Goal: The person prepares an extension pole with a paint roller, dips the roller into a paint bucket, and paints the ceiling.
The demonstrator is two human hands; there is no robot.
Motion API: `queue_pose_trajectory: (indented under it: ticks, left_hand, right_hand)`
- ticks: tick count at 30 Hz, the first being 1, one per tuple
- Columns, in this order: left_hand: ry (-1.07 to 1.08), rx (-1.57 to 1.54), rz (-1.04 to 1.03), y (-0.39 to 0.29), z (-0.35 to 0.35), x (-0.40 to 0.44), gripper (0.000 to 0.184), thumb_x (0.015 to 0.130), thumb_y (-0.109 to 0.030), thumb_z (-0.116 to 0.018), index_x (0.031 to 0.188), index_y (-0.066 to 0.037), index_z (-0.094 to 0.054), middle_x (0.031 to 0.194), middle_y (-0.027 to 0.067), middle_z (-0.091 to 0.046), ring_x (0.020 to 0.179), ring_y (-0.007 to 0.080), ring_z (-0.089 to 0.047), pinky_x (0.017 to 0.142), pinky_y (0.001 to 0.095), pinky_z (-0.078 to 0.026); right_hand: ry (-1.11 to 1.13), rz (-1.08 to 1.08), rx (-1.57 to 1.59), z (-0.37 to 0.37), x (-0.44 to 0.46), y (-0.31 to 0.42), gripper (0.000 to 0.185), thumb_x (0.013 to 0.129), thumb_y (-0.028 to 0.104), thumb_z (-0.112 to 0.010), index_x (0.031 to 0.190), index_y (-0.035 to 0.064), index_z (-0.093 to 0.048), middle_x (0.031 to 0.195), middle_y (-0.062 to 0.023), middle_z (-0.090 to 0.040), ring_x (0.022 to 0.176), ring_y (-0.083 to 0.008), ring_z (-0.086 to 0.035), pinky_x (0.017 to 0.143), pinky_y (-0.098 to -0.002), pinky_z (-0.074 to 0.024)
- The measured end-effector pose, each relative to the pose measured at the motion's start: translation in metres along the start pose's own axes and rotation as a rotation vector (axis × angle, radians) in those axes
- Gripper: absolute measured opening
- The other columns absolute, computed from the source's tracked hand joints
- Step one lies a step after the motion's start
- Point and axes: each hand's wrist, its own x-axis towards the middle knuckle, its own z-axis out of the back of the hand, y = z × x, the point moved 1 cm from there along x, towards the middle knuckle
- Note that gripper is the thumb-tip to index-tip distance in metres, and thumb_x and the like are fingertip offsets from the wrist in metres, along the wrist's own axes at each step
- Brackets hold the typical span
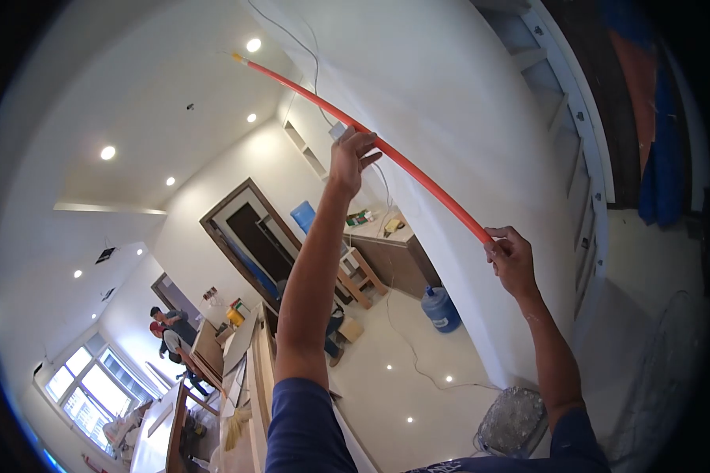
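Note:
A long orange-red rod [422, 179] slants up across a white wall [434, 63], with a yellowish tip at its upper left end. My left hand [353, 162] is raised at about the rod's middle, its fingers bent around it. Lower down, my right hand [514, 264] pinches the rod's near end between thumb and fingers. Just beside my left fingers is a small pale box [338, 132], partly hidden. A thin grey cable [317, 75] runs down the wall and passes behind the rod near that hand.
A blue water jug [440, 309] and a plastic-wrapped bundle [512, 422] stand on the floor, a cable trailing between. Shelving [564, 118] is at right. A counter [398, 252] lies beyond the wall. Two people [174, 335] stand far left, near a workbench [159, 430] and stacked boards [256, 386].

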Motion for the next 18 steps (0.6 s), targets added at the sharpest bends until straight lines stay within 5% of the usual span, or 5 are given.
queue_pose_trajectory:
  ticks: [2,3,6,7,18]
  left_hand:
    - [0.021,-0.056,-0.01,0.0,-0.009,-0.003,0.023,0.092,-0.019,-0.056,0.111,-0.007,-0.057,0.11,0.008,-0.065,0.105,0.0252,-0.065,0.096,0.0427,-0.054]
    - [0.046,-0.066,-0.022,-0.001,-0.016,-0.006,0.048,0.091,-0.02,-0.052,0.135,0.0,-0.05,0.119,0.0105,-0.063,0.109,0.0277,-0.065,0.098,0.0444,-0.054]
    - [0.12,-0.089,-0.088,-0.003,-0.05,-0.032,0.073,0.088,-0.018,-0.052,0.155,0.004,-0.031,0.127,0.0137,-0.059,0.115,0.0302,-0.064,0.1,0.0449,-0.053]
    - [0.188,-0.112,-0.102,-0.007,-0.059,-0.039,0.088,0.084,-0.016,-0.052,0.161,0.003,-0.014,0.134,0.0169,-0.054,0.119,0.032,-0.063,0.103,0.0461,-0.052]
    - [0.36,-0.043,-0.016,-0.046,-0.133,-0.121,0.102,0.073,-0.005,-0.058,0.162,0.004,-0.008,0.15,0.0205,-0.034,0.129,0.0358,-0.056,0.104,0.042,-0.052]
  right_hand:
    - [-0.017,0.03,0.035,0.008,-0.002,-0.006,0.02,0.098,0.008,-0.066,0.117,0.0015,-0.065,0.068,-0.0014,-0.059,0.054,-0.0044,-0.047,0.046,-0.0214,-0.0383]
    - [-0.025,0.043,0.05,0.016,-0.004,-0.01,0.021,0.097,0.008,-0.067,0.117,0.0013,-0.065,0.068,-0.0013,-0.059,0.054,-0.0043,-0.048,0.046,-0.0214,-0.0386]
    - [-0.049,0.043,0.084,0.05,-0.024,-0.026,0.021,0.097,0.006,-0.066,0.117,0.0007,-0.064,0.071,-0.002,-0.059,0.057,-0.005,-0.05,0.046,-0.0206,-0.0388]
    - [-0.056,0.054,0.112,0.061,-0.034,-0.03,0.021,0.096,0.005,-0.066,0.117,0.0007,-0.064,0.071,-0.0025,-0.059,0.058,-0.0055,-0.051,0.046,-0.0206,-0.0387]
    - [-0.108,0.083,0.192,0.132,-0.134,-0.041,0.017,0.096,0.003,-0.063,0.113,0.0003,-0.061,0.074,-0.0046,-0.057,0.058,-0.008,-0.051,0.045,-0.0214,-0.0388]
